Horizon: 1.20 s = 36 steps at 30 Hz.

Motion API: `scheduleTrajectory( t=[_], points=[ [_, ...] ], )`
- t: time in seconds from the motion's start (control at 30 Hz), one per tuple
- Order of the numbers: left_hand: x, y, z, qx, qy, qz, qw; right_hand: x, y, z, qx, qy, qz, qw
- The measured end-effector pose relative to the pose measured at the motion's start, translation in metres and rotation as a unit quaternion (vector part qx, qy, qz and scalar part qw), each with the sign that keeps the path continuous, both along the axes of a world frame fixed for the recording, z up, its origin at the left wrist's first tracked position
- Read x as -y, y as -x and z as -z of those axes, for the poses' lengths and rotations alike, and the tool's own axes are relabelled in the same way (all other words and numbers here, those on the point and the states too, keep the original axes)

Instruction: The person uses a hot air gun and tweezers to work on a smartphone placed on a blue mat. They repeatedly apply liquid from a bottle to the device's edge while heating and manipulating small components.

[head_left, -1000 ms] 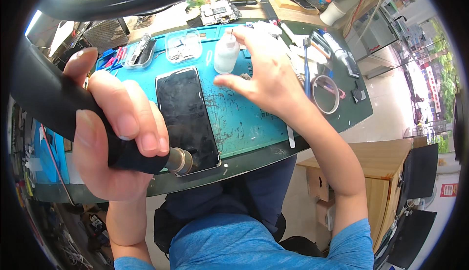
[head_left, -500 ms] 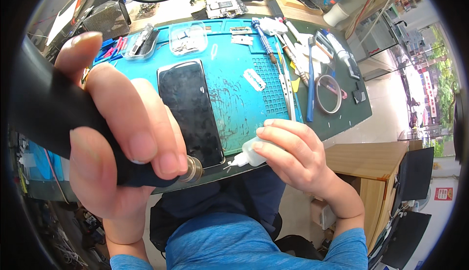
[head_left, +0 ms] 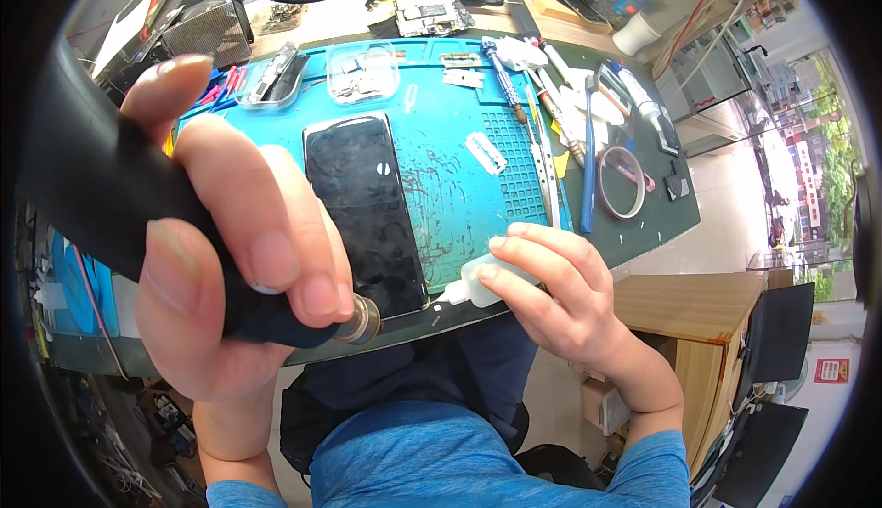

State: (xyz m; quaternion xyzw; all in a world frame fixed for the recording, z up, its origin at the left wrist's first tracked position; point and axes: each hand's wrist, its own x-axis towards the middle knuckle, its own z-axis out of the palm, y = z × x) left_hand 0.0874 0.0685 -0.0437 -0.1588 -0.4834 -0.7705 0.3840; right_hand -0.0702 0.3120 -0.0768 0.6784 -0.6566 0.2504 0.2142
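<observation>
In the head view, your left hand (head_left: 230, 269) is wrapped tight around a thick black tool (head_left: 110, 205), held close to the camera so it fills the left of the picture. The tool's round metal nozzle (head_left: 360, 321) pokes out below your fingers, right at the near end of the phone (head_left: 366, 209).

The phone lies flat on a teal mat (head_left: 450, 177), long side running away from you, its near end at the mat's front edge. Its surface is glossy black, smeared, with a small pale oval mark near the middle.

Your right hand (head_left: 560, 292) is closed around a small white bottle (head_left: 482, 285), lying almost level with its thin tip pointing left toward the phone's near right corner. The tip is just beside that corner; you cannot tell whether it touches.

The mat is stained with dark scribbled marks to the right of the phone. A razor blade (head_left: 484, 152) lies on it farther out. Two clear trays (head_left: 363, 72) of small parts sit at the mat's far edge. Right of the mat, on the tabletop (head_left: 661, 223), lie a blue-handled tool (head_left: 588, 177), a screwdriver (head_left: 503, 81) and a tape ring (head_left: 621, 182).
</observation>
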Motion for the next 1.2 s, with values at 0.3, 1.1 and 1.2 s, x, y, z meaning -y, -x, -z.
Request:
scheduleTrajectory(
  t=[0.3, 1.1, 1.2],
  points=[
    [-0.003, 0.002, 0.002, -0.010, -0.009, 0.001, 1.000, 0.025, 0.023, -0.014, 0.433, 0.044, 0.014, 0.900],
    [0.006, 0.000, -0.011, -0.056, -0.084, 0.087, 0.991, 0.007, 0.127, -0.031, -0.274, -0.136, -0.047, 0.951],
    [0.009, 0.000, -0.013, -0.035, -0.076, 0.093, 0.992, -0.001, 0.129, -0.036, -0.259, -0.127, -0.039, 0.957]
  ],
)
